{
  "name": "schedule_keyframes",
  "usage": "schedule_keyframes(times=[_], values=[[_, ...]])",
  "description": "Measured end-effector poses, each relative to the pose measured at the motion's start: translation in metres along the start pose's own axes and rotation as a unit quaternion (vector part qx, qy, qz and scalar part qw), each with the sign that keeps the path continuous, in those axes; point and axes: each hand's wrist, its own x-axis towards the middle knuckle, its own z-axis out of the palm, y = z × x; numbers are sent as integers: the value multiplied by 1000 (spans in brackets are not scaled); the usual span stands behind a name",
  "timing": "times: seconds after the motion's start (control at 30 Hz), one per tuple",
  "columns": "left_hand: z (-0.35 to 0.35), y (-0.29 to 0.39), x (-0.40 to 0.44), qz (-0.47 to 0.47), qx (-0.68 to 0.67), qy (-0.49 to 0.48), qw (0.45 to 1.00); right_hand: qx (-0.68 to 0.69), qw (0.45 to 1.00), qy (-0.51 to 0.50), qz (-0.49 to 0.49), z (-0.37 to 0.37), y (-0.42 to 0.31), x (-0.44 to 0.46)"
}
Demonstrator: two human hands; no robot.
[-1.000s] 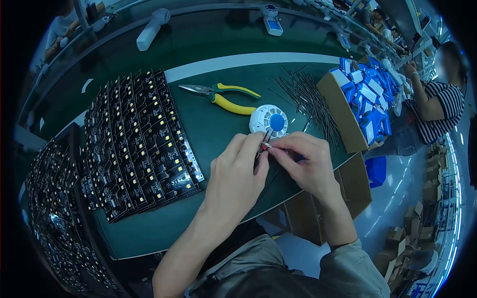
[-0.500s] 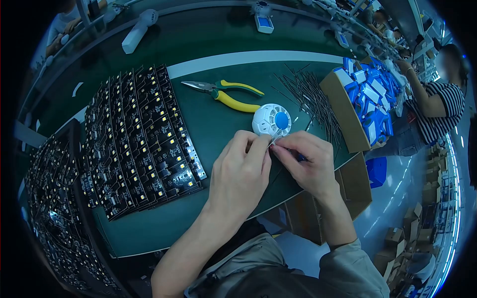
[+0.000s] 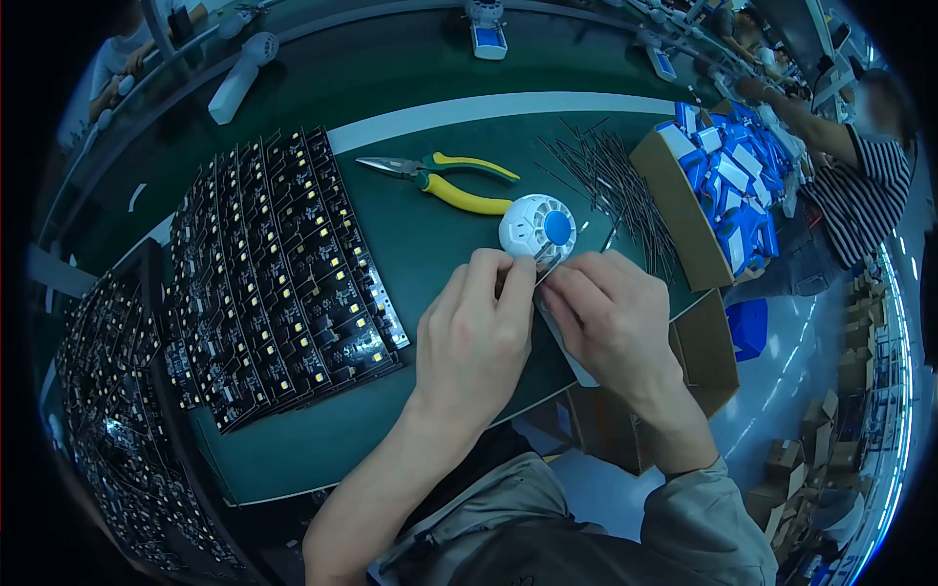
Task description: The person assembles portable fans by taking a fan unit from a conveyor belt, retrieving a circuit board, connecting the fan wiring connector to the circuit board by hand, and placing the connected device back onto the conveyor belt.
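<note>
A white handheld fan with a round slotted head and a blue centre lies on the green table, its head away from me. Its pale handle shows in part below my right hand. At the fan's neck, the fingertips of my left hand are pinched together. My right hand is closed right beside them, thumb and forefinger pressed together. Between the fingertips a thin pale strip shows; its kind is too small to make out. Pliers with yellow-green handles lie just beyond the fan, jaws pointing left.
Stacked black circuit boards cover the left, with more boards beyond a dark frame. Thin dark wires lie loose at the right, beside a cardboard box of blue-and-white parts. More fans lie on the line behind. A person in stripes works at right.
Both hands stay at the fan's neck, with the right hand turned slightly and more of the handle showing beneath it. The striped person's arm has reached further forward. My view has shifted slightly.
</note>
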Motion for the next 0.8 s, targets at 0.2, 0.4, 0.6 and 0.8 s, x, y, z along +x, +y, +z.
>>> schedule_keyframes(times=[0.2,0.4,0.6,0.8], values=[[-3,-2,5,-9,-42,-11,999,-13,1000,11,11,1,0,1],[-13,-6,9,-21,-78,-63,995,62,998,23,13,3,11,3],[-17,-3,8,-15,-125,-84,988,105,991,-1,88,-11,12,-1],[-22,-4,0,-78,-75,-26,994,107,955,-48,272,-12,-31,-28]])
